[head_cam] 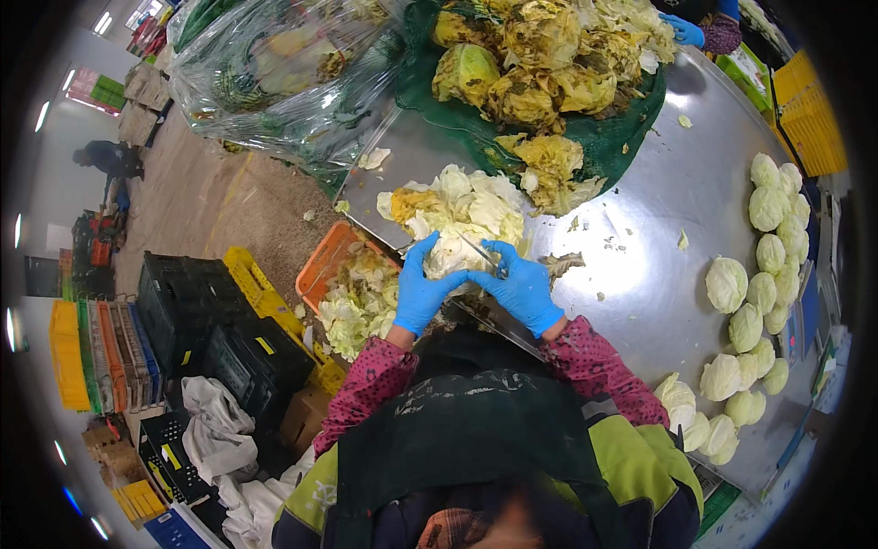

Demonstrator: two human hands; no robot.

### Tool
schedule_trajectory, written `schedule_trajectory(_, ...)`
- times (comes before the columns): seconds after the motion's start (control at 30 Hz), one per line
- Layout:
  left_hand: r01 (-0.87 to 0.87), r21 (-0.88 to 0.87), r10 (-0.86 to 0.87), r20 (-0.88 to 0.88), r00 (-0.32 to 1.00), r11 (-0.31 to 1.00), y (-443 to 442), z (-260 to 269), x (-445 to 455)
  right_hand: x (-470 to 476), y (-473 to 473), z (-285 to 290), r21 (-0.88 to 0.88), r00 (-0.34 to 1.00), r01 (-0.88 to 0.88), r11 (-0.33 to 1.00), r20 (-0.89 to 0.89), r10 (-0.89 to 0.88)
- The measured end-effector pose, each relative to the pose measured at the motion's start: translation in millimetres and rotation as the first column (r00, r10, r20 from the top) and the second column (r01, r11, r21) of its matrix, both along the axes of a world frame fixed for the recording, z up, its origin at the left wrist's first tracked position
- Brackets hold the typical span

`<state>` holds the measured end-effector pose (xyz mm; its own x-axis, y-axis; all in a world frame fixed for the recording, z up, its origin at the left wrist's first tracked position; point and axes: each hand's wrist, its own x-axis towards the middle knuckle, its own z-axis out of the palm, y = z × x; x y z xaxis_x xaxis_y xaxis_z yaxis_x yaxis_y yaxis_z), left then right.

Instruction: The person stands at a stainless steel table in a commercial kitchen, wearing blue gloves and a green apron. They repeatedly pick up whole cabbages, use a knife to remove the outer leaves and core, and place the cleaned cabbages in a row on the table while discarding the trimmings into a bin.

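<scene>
My left hand [423, 287], in a blue glove, holds the left side of a pale cabbage head [451, 257] at the metal table's near edge. In my right hand [516, 285], also gloved in blue, is a knife [478, 249], its blade lying over the cabbage. The right thumb and fingers bend round the knife; its handle is mostly hidden. Loose pale leaves [480, 204] and a yellowed one are heaped just beyond the cabbage. Farther off, browned, wilted cabbages [531, 99] lie on a green mesh sack [627, 147].
Trimmed cabbages [745, 328] line the table's right side. An orange crate [322, 264] of leaf scraps stands below the left edge, near black crates [195, 302]. A plastic-wrapped sack [288, 75] is at upper left. A co-worker's gloved hand [682, 29] is at the top right.
</scene>
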<state>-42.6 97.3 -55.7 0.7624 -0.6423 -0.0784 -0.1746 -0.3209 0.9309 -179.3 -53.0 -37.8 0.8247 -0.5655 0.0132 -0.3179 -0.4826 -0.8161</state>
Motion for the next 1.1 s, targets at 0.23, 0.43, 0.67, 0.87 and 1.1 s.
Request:
schedule_trajectory(0.23,0.01,-0.186,-0.073,-0.334,0.94,0.982,11,-1,14,-28,-9,-57,0.097,0.97,0.242,0.965,-0.007,-0.243)
schedule_trajectory(0.43,0.026,-0.217,-0.101,-0.343,0.934,0.976,15,-6,15,-9,-16,-16,0.27,0.968,0.224,0.937,0.053,-0.246)
schedule_trajectory(0.67,0.224,-0.192,-0.266,-0.227,0.937,0.955,8,10,25,-36,-71,-56,-0.006,0.95,0.262,0.965,-0.171,-0.26)
schedule_trajectory(0.87,0.346,-0.183,-0.38,-0.206,0.902,0.92,7,18,22,-10,-13,2,-0.02,0.984,0.11,0.994,-0.141,-0.111)
schedule_trajectory(1.1,0.42,-0.175,-0.444,-0.132,0.886,0.89,6,21,22,-28,-15,-61,0.102,0.957,0.291,0.951,-0.023,-0.29)
